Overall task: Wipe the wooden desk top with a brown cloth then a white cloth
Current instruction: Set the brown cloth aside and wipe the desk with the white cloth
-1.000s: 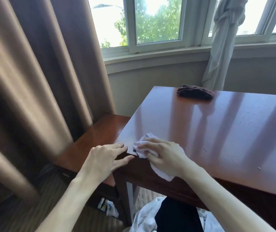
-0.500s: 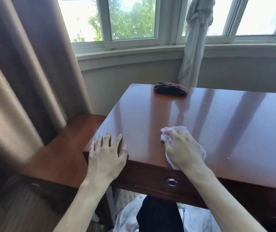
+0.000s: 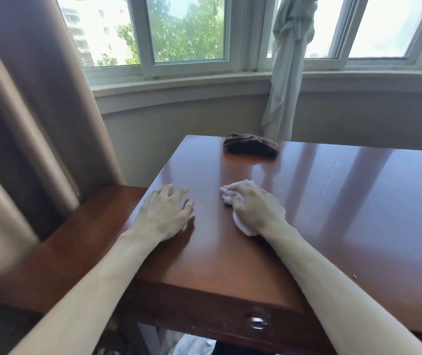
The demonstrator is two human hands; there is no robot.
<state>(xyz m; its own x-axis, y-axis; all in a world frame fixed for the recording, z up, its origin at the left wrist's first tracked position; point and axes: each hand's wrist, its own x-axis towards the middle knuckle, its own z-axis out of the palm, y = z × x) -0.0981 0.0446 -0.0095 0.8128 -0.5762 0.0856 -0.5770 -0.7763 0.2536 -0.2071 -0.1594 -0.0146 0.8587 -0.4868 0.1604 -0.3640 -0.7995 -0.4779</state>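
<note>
The glossy wooden desk top (image 3: 333, 213) fills the right and middle of the view. My right hand (image 3: 256, 208) presses a bunched white cloth (image 3: 230, 194) onto it, fingers curled over the cloth, which shows beyond my fingertips and under my palm. My left hand (image 3: 165, 213) rests on the desk near its left edge, fingers spread and holding nothing. A crumpled brown cloth (image 3: 251, 145) lies at the far edge of the desk, apart from both hands.
A lower wooden side table (image 3: 81, 239) adjoins the desk on the left. Heavy beige curtains (image 3: 25, 124) hang at left. A tied pale curtain (image 3: 287, 73) hangs behind the desk by the window. A drawer pull (image 3: 258, 322) sits on the desk front.
My right hand has slid the white cloth from the near left corner farther in and to the right. My left hand has moved from the desk's corner onto the top.
</note>
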